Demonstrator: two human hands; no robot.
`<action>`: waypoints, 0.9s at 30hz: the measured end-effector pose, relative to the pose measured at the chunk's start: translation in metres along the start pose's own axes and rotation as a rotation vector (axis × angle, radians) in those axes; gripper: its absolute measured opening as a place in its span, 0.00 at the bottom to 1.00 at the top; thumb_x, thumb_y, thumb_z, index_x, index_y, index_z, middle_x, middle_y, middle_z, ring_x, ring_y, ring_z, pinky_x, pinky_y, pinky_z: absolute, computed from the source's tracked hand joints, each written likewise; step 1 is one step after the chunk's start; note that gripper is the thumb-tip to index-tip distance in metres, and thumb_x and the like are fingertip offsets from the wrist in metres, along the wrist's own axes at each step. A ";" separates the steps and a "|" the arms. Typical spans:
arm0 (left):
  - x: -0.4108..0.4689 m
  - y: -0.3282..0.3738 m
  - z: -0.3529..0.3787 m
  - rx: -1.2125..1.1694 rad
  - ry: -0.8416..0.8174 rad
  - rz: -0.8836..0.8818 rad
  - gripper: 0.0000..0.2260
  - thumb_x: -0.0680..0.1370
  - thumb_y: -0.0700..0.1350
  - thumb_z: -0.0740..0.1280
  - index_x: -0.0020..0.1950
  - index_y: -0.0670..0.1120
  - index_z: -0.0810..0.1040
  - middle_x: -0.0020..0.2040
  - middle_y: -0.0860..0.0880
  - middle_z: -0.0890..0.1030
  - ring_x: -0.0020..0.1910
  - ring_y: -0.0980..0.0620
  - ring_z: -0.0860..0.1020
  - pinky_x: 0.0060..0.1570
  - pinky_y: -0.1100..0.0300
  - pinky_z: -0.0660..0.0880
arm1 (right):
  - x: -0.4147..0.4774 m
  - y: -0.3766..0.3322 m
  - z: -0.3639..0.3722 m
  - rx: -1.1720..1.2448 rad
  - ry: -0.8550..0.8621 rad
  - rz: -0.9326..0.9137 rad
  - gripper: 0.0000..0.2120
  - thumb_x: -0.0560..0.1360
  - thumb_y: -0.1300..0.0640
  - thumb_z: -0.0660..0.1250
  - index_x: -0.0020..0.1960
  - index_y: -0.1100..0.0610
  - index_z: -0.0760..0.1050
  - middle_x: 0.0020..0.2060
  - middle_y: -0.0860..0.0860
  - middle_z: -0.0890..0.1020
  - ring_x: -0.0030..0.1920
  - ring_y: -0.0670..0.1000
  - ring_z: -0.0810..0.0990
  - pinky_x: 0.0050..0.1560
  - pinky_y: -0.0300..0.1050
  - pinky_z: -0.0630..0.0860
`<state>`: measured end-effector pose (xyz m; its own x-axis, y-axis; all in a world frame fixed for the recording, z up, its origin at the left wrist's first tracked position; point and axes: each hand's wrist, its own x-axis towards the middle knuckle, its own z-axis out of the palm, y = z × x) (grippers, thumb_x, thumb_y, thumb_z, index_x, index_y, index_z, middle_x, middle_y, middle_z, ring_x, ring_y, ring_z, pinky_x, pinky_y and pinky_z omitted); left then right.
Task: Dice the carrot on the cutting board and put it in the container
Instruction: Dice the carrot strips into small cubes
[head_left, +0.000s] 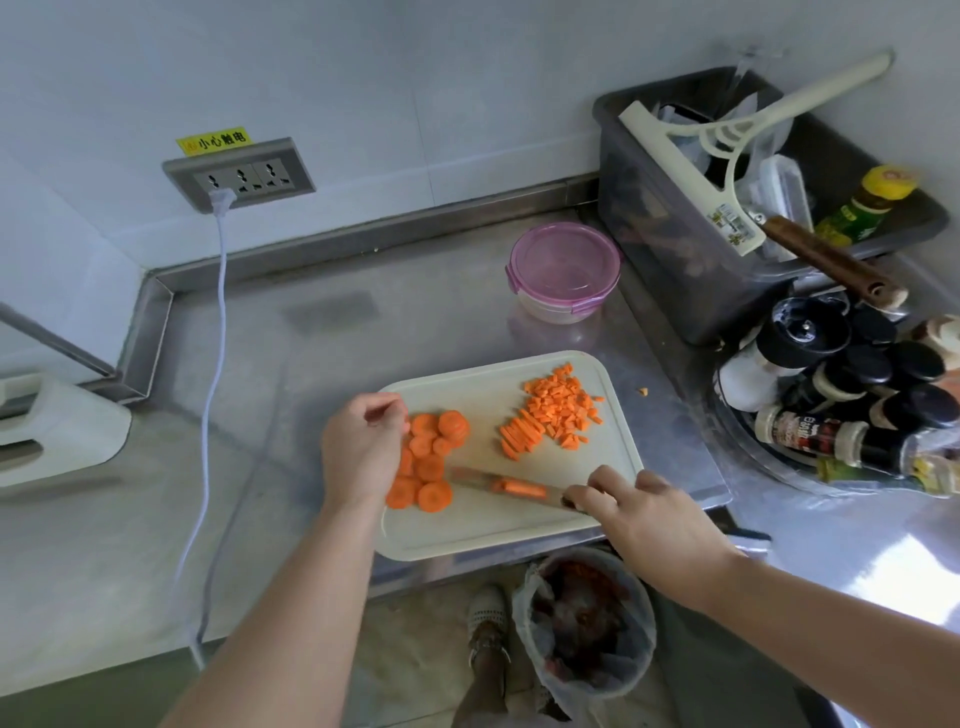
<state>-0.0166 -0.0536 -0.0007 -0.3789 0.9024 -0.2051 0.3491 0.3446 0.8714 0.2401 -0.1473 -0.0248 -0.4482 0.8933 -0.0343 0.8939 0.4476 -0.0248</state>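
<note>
We've got the steel counter (363, 322) under everything. Back right, the grey tub (649, 218) holds a squeegee (691, 156), bags (750, 106) and a bottle (867, 208). On the floor, a lined bin (587, 623) of dark scraps. The cutting board (493, 535) sits near us: carrot slices (431, 457) left, diced carrot (566, 405) far right. Behind it, the container (556, 312), purple lid (563, 260) on. Our right hand (649, 519) grips the knife (472, 475), carrot sticks (519, 488) lying on its blade. Our left hand (363, 447) hovers at the slices, fingers curled; pinching one? We can't tell.
</note>
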 end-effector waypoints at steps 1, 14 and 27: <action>-0.003 0.007 -0.002 0.089 -0.058 0.103 0.02 0.76 0.42 0.68 0.46 0.49 0.79 0.40 0.53 0.81 0.42 0.54 0.80 0.47 0.61 0.74 | -0.001 0.000 0.002 -0.001 0.006 -0.031 0.40 0.47 0.67 0.78 0.56 0.51 0.69 0.40 0.50 0.78 0.23 0.50 0.71 0.24 0.41 0.72; -0.036 -0.010 0.039 0.741 -0.888 0.501 0.11 0.74 0.52 0.71 0.57 0.56 0.81 0.51 0.60 0.78 0.53 0.58 0.75 0.55 0.59 0.72 | 0.003 0.010 0.012 -0.051 -0.011 -0.104 0.33 0.50 0.61 0.80 0.52 0.50 0.74 0.40 0.51 0.77 0.27 0.50 0.76 0.40 0.43 0.76; -0.031 -0.019 0.044 0.829 -0.747 0.608 0.09 0.75 0.47 0.70 0.54 0.51 0.81 0.55 0.57 0.79 0.52 0.57 0.77 0.53 0.59 0.75 | -0.024 0.026 0.003 -0.003 0.062 -0.153 0.31 0.51 0.62 0.78 0.52 0.46 0.78 0.38 0.47 0.76 0.24 0.48 0.66 0.31 0.38 0.71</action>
<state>0.0260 -0.0764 -0.0305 0.5095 0.8035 -0.3079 0.8281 -0.3606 0.4292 0.2739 -0.1570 -0.0273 -0.5781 0.8153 0.0313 0.8151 0.5789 -0.0219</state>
